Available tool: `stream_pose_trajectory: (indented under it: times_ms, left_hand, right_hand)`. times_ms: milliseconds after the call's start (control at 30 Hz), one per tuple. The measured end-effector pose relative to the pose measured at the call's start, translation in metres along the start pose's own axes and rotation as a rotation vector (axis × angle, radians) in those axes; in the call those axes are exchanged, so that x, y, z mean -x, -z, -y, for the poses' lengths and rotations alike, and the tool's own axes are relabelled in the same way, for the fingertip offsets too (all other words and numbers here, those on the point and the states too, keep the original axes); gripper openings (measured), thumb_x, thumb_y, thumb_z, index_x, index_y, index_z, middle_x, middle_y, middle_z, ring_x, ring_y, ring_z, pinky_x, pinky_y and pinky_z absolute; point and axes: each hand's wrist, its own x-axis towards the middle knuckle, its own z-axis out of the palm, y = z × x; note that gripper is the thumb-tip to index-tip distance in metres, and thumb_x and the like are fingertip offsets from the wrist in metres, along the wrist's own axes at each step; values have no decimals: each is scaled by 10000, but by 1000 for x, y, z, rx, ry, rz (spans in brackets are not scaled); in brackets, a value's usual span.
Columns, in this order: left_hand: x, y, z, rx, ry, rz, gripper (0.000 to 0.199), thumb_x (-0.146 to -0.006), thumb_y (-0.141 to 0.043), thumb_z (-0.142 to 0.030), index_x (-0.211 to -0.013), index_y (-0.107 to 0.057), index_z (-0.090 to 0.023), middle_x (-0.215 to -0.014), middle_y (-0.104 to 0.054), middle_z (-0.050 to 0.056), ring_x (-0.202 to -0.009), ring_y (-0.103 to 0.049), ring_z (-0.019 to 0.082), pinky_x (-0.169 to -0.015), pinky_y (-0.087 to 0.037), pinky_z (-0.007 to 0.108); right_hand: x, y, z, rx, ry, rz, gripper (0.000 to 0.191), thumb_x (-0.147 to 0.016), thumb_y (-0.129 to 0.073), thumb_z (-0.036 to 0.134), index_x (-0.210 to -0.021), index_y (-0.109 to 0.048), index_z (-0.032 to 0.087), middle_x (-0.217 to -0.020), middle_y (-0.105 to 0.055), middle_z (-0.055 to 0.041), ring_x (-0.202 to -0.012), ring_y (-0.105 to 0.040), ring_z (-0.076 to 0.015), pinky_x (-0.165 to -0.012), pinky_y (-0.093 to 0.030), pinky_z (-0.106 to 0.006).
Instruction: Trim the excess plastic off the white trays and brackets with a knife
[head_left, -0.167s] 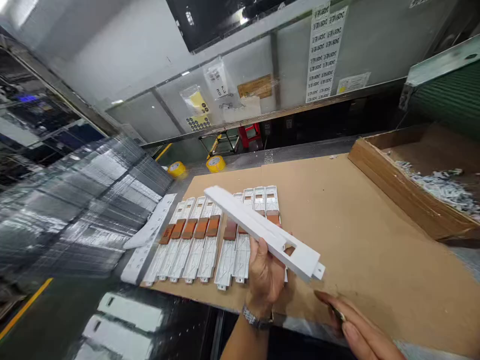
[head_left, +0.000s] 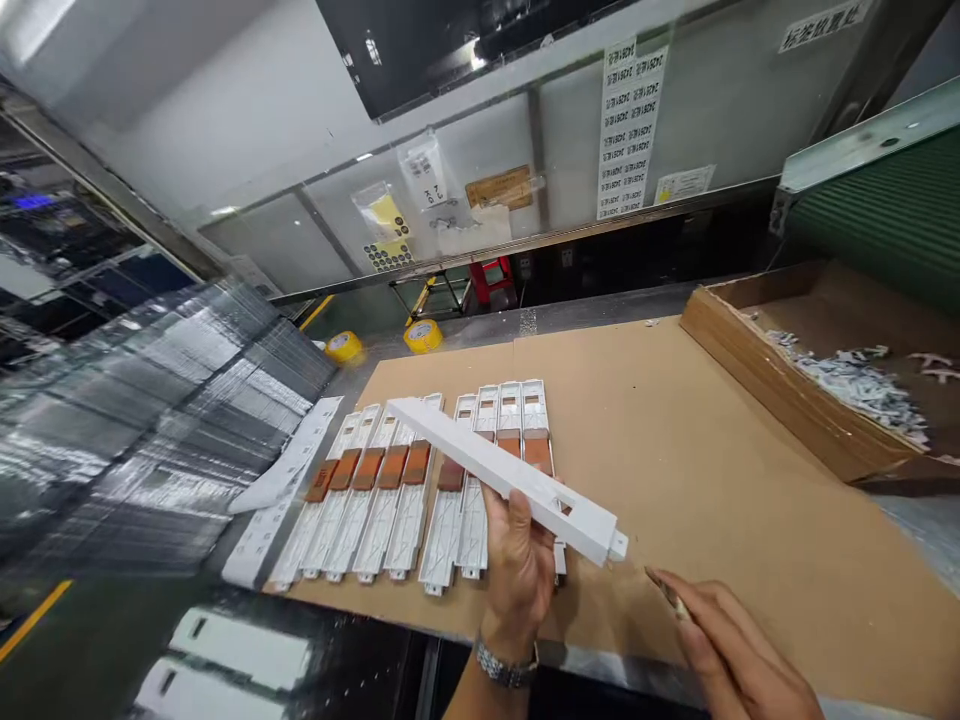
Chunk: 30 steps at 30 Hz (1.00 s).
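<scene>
- Head view, the left hand (head_left: 517, 570): it grips a long white bar (head_left: 480, 450) from below, thumb against the near side and fingers reaching underneath; a metal watch (head_left: 506, 668) circles the wrist.
- The bar is held above the surface (head_left: 645, 420), its long axis running from ten o'clock, where the plain end points, to four o'clock, where a small tab (head_left: 619, 545) sticks out (a rectangular window sits just short of that end).
- The right hand (head_left: 739, 635) is closed around a slim, pointed tool (head_left: 666, 592), too small to identify for certain.
- The key relation: the tab lies at ten o'clock from the right hand, and the tool's tip lies near it at four o'clock, roughly in line with the bar's axis; the two look apart. The left hand is the nearer one, already touching the bar, while the right stays clear of it.
- Around them: from nine round to twelve o'clock of the left hand lie similar white parts (head_left: 379, 535) in two groups, with reddish-brown blocks (head_left: 394, 467) across them.
- Two yellow tape rolls (head_left: 424, 337) are at eleven o'clock from the left hand; at one o'clock from the right hand, a cardboard box (head_left: 772, 385) holds small pale pieces (head_left: 862, 385).
</scene>
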Motion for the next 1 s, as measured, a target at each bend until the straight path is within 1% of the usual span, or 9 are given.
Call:
stream_pose_trajectory:
  times_ms: [33,100,233,333,533,733,867,1000]
  left_hand:
    - [2,0,0,-27,-18,-8,739,-843,-718,-388,-1431,-270,-374,-1026,-673,19,-899,-681,149,-808,-572,290]
    - [5,-1,0,-73,-62,-16,755,-849,-712,-383,-1438,-240,-415,-1003,-655,-4,-875,-669,131,-808,-567,283]
    - [10,-4,-1,-167,-143,-52,747,-862,-687,-411,-1435,-211,-453,-1006,-620,-10,-830,-643,115,-800,-562,280]
    - [11,-7,-2,-219,-171,-69,745,-855,-689,-428,-1432,-218,-450,-1015,-598,-4,-815,-626,107,-786,-555,259]
    - [14,-8,-1,-280,-168,-72,738,-857,-674,-454,-1429,-207,-453,-1004,-563,2,-845,-607,131,-758,-551,266]
    - [18,-9,0,-303,-165,-100,852,-831,-693,-491,-1452,-114,-421,-1022,-556,15,-822,-606,134,-736,-547,268]
    - [18,-11,-1,-312,-158,-129,861,-836,-691,-485,-1457,-100,-413,-1039,-560,31,-856,-624,151,-746,-559,292]
    - [19,-13,-2,-295,-154,-133,844,-838,-689,-480,-1454,-114,-436,-1040,-556,36,-834,-624,146,-749,-564,305]
  right_hand:
    - [-1,-1,0,26,15,-30,379,-1001,-443,312,-1371,-486,243,-1088,-655,-52,-956,-672,-95,-822,-499,-111]
    - [-2,-4,1,96,60,-61,362,-998,-458,326,-1343,-500,222,-1068,-657,-57,-926,-676,-104,-788,-504,-119]
    - [1,-9,2,244,161,-81,399,-1001,-462,321,-1372,-464,174,-1100,-683,-76,-954,-684,-143,-832,-502,-173]
    - [2,-9,2,293,176,-88,424,-1006,-449,328,-1395,-450,158,-1091,-692,-81,-925,-693,-159,-813,-509,-203]
    - [1,-9,2,327,173,-88,427,-1003,-460,309,-1398,-453,149,-1090,-696,-76,-907,-696,-157,-813,-509,-216]
    - [3,-11,0,350,172,-93,424,-1006,-453,320,-1394,-465,152,-1085,-699,-63,-896,-695,-152,-791,-514,-221]
    - [4,-12,-3,396,208,-105,475,-1005,-456,319,-1448,-423,151,-1066,-706,-58,-853,-700,-155,-715,-521,-235]
    - [5,-11,-3,454,224,-121,521,-1001,-466,299,-1491,-374,149,-1057,-713,-53,-813,-706,-156,-687,-526,-248]
